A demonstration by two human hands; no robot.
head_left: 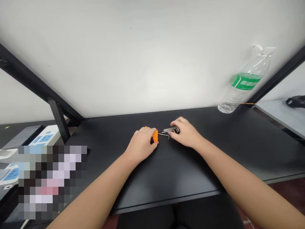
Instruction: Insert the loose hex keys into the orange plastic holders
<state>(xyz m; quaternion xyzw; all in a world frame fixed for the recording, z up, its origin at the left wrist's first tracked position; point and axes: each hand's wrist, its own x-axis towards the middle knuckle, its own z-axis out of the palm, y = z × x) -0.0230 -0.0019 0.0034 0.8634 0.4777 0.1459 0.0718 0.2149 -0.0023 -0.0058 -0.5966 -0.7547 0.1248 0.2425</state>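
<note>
Near the middle of the black table, my left hand (142,143) is wrapped round an orange holder (155,136). Just right of the holder, a thin L-shaped hex key (164,135) points towards it, its bent end near my right fingers. My right hand (184,131) grips several metal hex keys (172,129) between thumb and fingers, their long ends pointing left. A small gap separates the two hands. Whether the lone key touches the holder is too small to tell.
A clear plastic bottle (246,81) with a green label stands at the table's back right. White power strips (47,136) lie on the left, beside a pixelated patch. Dark frame bars (35,84) slope down at both sides. The black table (147,184) ends near my lap.
</note>
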